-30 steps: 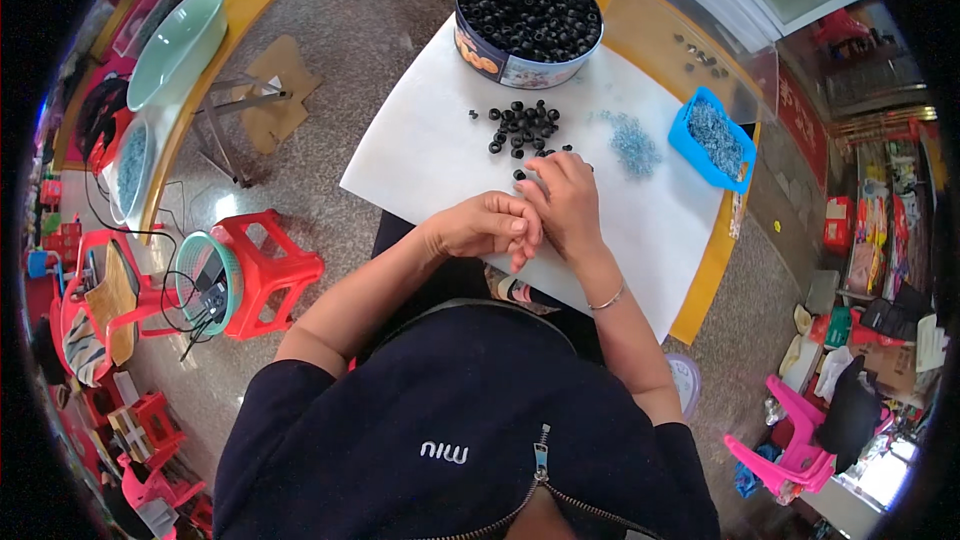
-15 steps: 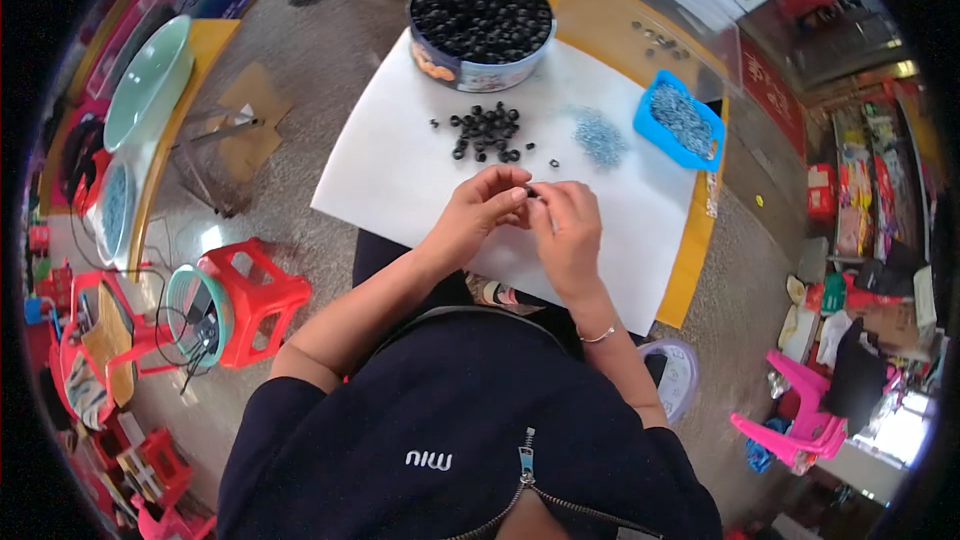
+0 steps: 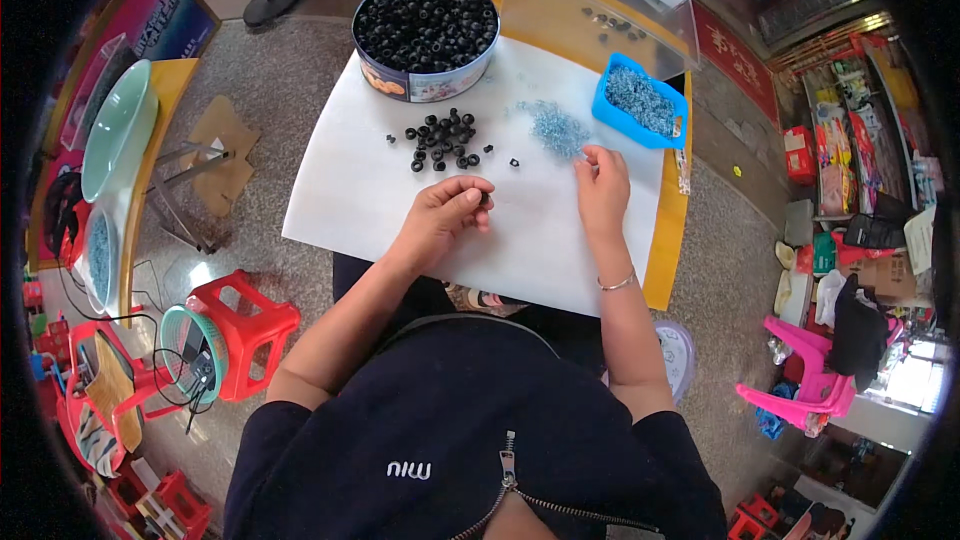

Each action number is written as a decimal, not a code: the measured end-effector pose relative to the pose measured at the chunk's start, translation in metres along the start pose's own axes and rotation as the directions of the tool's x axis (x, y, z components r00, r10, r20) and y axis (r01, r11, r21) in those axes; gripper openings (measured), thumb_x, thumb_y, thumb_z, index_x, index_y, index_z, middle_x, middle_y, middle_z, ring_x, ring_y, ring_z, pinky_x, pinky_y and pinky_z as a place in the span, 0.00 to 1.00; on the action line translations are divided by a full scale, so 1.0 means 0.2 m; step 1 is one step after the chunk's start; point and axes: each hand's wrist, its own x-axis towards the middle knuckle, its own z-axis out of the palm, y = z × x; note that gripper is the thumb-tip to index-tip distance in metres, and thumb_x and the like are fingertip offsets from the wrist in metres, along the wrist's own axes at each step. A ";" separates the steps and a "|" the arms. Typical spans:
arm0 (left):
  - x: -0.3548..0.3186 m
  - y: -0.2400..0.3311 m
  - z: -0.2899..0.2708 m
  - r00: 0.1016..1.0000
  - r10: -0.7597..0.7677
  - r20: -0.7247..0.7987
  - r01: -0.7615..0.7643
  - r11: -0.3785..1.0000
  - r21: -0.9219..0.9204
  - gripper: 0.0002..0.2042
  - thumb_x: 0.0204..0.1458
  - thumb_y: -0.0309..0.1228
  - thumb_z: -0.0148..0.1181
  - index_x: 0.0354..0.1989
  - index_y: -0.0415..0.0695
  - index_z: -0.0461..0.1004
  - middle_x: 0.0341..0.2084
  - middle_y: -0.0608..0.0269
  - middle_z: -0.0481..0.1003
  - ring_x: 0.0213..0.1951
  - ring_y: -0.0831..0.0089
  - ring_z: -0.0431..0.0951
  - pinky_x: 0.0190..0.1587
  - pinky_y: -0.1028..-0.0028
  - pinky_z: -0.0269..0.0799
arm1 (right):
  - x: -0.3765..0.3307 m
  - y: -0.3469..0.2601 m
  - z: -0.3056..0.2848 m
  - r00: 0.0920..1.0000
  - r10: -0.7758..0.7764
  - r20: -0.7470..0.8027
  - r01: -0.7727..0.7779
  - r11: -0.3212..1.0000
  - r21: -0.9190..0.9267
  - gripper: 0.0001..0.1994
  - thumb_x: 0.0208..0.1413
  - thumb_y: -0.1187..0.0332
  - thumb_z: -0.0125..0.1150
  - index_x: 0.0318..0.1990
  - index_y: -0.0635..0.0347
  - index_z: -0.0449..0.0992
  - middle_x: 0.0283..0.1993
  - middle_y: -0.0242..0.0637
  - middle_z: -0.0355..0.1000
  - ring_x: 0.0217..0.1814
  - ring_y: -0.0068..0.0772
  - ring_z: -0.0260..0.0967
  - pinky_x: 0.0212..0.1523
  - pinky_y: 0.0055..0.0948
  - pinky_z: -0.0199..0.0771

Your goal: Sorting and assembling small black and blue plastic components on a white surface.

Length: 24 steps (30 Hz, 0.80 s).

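My left hand [image 3: 440, 222] is above the near part of a white sheet [image 3: 340, 195], its thumb and fingers pinched on a small black round piece [image 3: 486, 198]. At the right, my right hand [image 3: 604, 195] touches the near edge of a loose pile of tiny blue-grey pieces [image 3: 556, 128]. Its thumb and forefinger are drawn together; whatever is between them is too small to make out. A cluster of black round pieces with holes [image 3: 440, 138] lies beyond my left hand. Many more fill a large round tin [image 3: 430, 88] at the back.
A blue plastic tray [image 3: 640, 132] of blue-grey pieces stands on the right, near a clear plastic box [image 3: 690, 35]. The sheet covers a yellow table [image 3: 660, 275]. A red stool [image 3: 265, 340] and a green basket [image 3: 172, 340] are at the left, a pink chair [image 3: 800, 380] at the right.
My hands were together on the black piece. The right hand has moved away to the right, onto the blue-grey pile, while the left still holds the piece. The view has shifted slightly.
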 end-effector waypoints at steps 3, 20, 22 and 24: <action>0.00 0.00 -0.02 1.000 0.007 0.025 -0.006 0.999 -0.037 0.10 0.60 0.29 0.51 0.44 0.37 0.71 0.33 0.60 0.72 0.30 0.75 0.73 0.36 0.75 0.72 | 0.01 -0.01 0.02 1.000 0.000 0.019 0.000 1.000 0.007 0.05 0.49 0.73 0.58 0.34 0.60 0.74 0.31 0.38 0.69 0.38 0.40 0.67 0.42 0.38 0.66; -0.01 0.02 -0.02 0.998 -0.013 0.060 0.014 1.000 -0.025 0.10 0.60 0.31 0.51 0.45 0.37 0.70 0.33 0.61 0.72 0.31 0.75 0.73 0.37 0.76 0.71 | -0.04 -0.03 0.02 0.998 -0.064 0.012 0.064 0.997 -0.032 0.06 0.47 0.71 0.63 0.33 0.58 0.75 0.34 0.39 0.70 0.39 0.40 0.67 0.42 0.35 0.65; -0.01 0.01 -0.02 0.998 -0.007 0.063 0.009 0.999 -0.031 0.10 0.60 0.31 0.51 0.45 0.37 0.70 0.33 0.61 0.72 0.31 0.75 0.73 0.37 0.76 0.72 | -0.05 0.01 -0.01 0.999 0.014 0.030 -0.016 0.999 0.048 0.06 0.47 0.71 0.63 0.33 0.59 0.75 0.34 0.39 0.70 0.38 0.39 0.67 0.42 0.33 0.65; 0.00 0.01 -0.02 0.998 0.001 0.064 0.002 0.999 -0.044 0.11 0.60 0.31 0.50 0.45 0.37 0.70 0.33 0.61 0.72 0.31 0.75 0.73 0.37 0.75 0.72 | -0.07 0.03 -0.05 0.999 0.052 -0.009 -0.051 0.998 0.035 0.05 0.47 0.71 0.63 0.32 0.59 0.75 0.33 0.38 0.71 0.37 0.38 0.67 0.42 0.34 0.65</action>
